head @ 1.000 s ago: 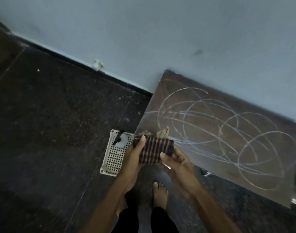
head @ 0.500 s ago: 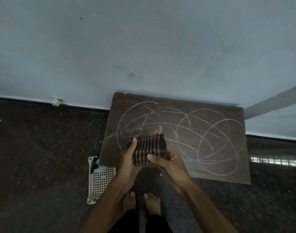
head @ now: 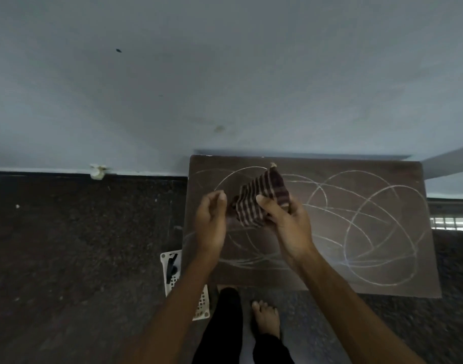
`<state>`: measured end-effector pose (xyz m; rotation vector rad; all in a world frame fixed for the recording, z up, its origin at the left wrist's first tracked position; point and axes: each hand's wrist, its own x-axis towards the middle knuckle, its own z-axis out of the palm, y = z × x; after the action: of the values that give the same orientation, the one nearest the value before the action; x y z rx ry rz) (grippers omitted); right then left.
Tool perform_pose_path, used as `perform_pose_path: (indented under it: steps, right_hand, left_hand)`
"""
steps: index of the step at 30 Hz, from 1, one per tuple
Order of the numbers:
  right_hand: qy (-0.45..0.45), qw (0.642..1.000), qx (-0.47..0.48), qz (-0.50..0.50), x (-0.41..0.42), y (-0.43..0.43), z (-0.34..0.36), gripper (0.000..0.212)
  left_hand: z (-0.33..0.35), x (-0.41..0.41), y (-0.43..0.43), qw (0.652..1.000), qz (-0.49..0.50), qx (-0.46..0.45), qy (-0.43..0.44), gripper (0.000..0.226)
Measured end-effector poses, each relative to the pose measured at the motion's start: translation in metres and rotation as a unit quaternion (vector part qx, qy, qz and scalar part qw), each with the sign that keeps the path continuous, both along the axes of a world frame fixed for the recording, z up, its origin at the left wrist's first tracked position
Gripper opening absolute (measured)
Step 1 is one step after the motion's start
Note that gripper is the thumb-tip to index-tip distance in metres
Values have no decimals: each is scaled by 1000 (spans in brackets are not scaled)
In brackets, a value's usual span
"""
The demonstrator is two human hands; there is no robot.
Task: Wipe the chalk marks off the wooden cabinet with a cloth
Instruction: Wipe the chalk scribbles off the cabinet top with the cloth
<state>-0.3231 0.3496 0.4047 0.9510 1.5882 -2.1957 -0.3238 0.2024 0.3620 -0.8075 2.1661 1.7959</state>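
A dark brown wooden cabinet stands against the blue wall, its top covered with looping white chalk marks. A folded dark striped cloth is held above the left part of that top. My right hand grips the cloth with thumb on top and fingers underneath. My left hand is just left of the cloth, fingers loosely curled, thumb tip near the cloth's lower left corner; whether it pinches that corner cannot be told.
A white perforated plastic basket lies on the dark speckled floor left of the cabinet, partly behind my left forearm. My bare feet stand close to the cabinet's front edge. The wall rises directly behind.
The view has closed in on the cabinet. The cloth has risen and tilted over the left part of the top, now held mainly by my right hand; my left hand has slipped to its edge.
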Motion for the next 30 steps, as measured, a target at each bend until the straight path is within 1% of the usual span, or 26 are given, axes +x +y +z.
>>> perform_pose_path:
  steps: [1,2,4,6,8,9,11,12,13,15,16,19,21,24,26,28,30]
  right_hand:
    - [4,996,86,26,-10,-6,-3,27]
    - [17,983,171,57,-19,-12,-7,29]
    - [72,941,309,116,-37,-27,-18,37]
    - [121,885,416,170,-52,-44,-32,44]
    - [131,832,491,222,-66,-61,-48,54]
    - [130,819,505,241,-71,-70,-55,59]
    - [135,811,496,280,-77,-90,-67,68]
    - [138,798,498,310,-78,-100,-73,72]
    - [141,771,517,345,-77,-108,-78,74]
    - [144,705,571,395,-74,-117,-87,70]
    - [149,685,592,399,-73,-117,-90,64]
    - [170,646,640,379,-77,-113,-98,49]
    - [180,636,652,372,-81,-113,-102,44]
    - [191,632,649,379,-80,-117,-102,38]
    - [222,620,640,396,-69,-117,-100,35]
    - [249,612,624,417,-49,-113,-98,38]
    - [257,607,612,437,-26,-103,-96,44]
  left_hand:
    - [-5,-7,-13,997,-29,-69,33,27]
    - [-13,-15,-27,986,-65,-136,69,24]
    - [-28,-30,-56,952,-145,-236,129,22]
    - [-42,-46,-80,913,-226,-297,167,27]
    - [-52,-62,-101,883,-284,-330,172,35]
    - [-56,-70,-108,877,-304,-333,167,40]
    - [-58,-83,-118,872,-337,-321,150,49]
    - [-56,-88,-120,869,-355,-313,144,55]
    - [-55,-93,-121,865,-372,-306,139,60]
    - [-54,-100,-122,860,-401,-291,124,68]
    - [-54,-104,-122,856,-413,-287,123,71]
    - [-56,-112,-124,835,-448,-288,137,78]
    - [-55,-117,-124,819,-471,-294,146,79]
    - [-52,-122,-125,802,-494,-302,150,74]
    - [-51,-126,-126,789,-510,-313,137,73]
    - [-47,-130,-125,788,-514,-319,118,80]
    - [-45,-132,-125,786,-521,-315,104,85]
